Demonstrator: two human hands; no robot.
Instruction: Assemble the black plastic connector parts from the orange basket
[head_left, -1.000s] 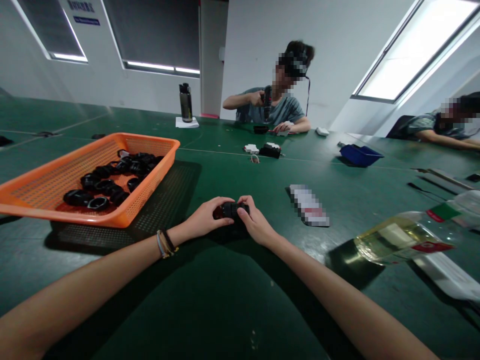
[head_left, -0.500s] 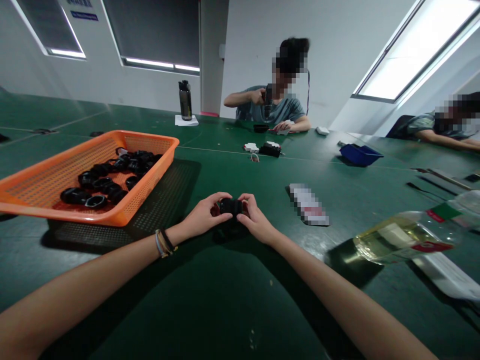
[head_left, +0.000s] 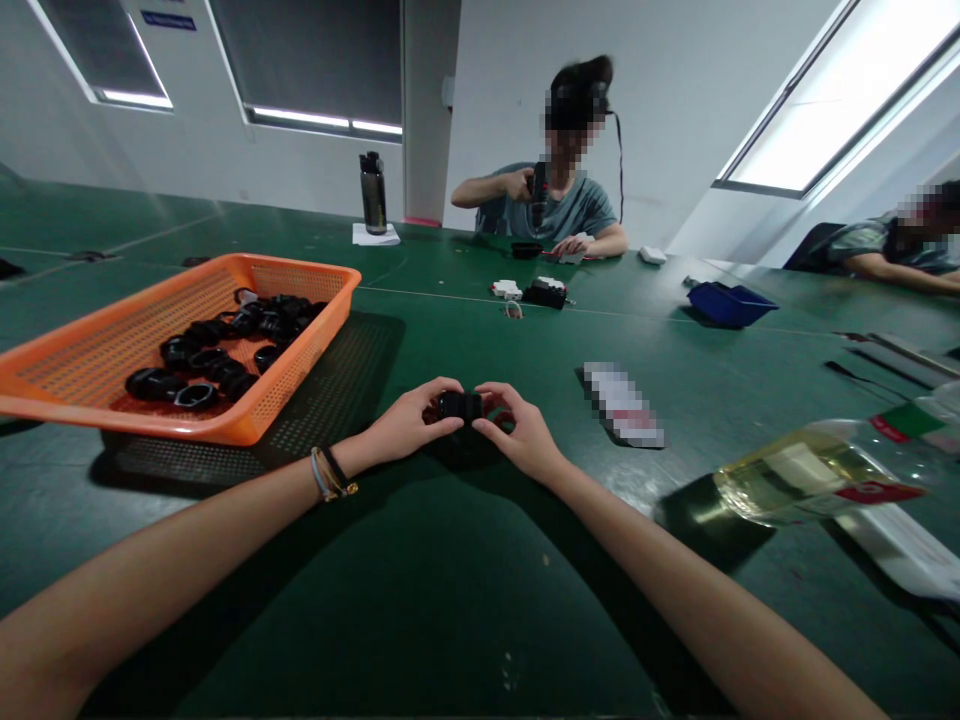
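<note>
A small black cylindrical part [head_left: 460, 406] is held level just above the green table [head_left: 450, 560], between my two hands. My left hand [head_left: 415, 417] grips its left end, thumb in front and fingers behind. On its right end my right hand [head_left: 520, 428] closes with thumb and fingertips, the fingers curved into a loop. To the left, an orange perforated basket [head_left: 259, 425] holds several black ring-shaped and cylindrical parts [head_left: 196, 396].
A plastic bottle of yellow liquid [head_left: 806, 470] lies at the right by a white object [head_left: 900, 548]. Farther back are a blue tray [head_left: 731, 304], a dark bottle [head_left: 372, 194] and small white and black parts [head_left: 545, 291]. A person [head_left: 559, 205] sits opposite, another at far right.
My right hand's fingers are more curved, with a wider gap inside the loop. Both hands still hold the black part. The whole view has shifted slightly.
</note>
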